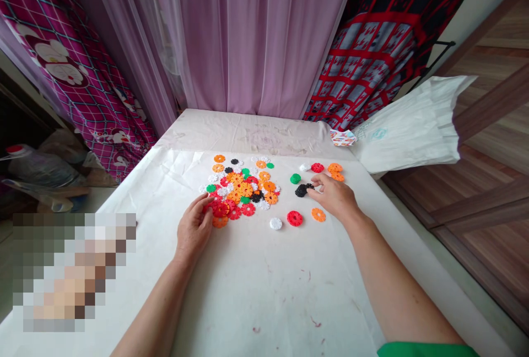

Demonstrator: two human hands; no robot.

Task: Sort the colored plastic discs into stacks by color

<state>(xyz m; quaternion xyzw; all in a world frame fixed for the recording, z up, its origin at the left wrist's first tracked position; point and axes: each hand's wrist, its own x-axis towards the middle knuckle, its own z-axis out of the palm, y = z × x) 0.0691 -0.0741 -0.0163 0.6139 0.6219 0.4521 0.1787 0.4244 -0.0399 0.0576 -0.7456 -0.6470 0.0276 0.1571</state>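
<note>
A heap of small round plastic snowflake discs [242,187] in orange, red, white, green and black lies on a white table [256,285]. My left hand [194,227] rests at the heap's near left edge, fingers loosely curled onto a red disc [219,209]. My right hand [334,196] lies to the right of the heap, its fingertips pinching a black disc [301,190]. Loose discs lie around it: a green disc [295,178], a red one [295,218], a white one [275,223] and an orange one [318,214].
Pink curtains [248,37] hang behind the table. A white plastic bag [413,125] lies at the back right corner. Red patterned cloth [372,59] hangs at the right, pink checked cloth [74,59] at the left. Wooden flooring [487,191] lies beyond the right edge.
</note>
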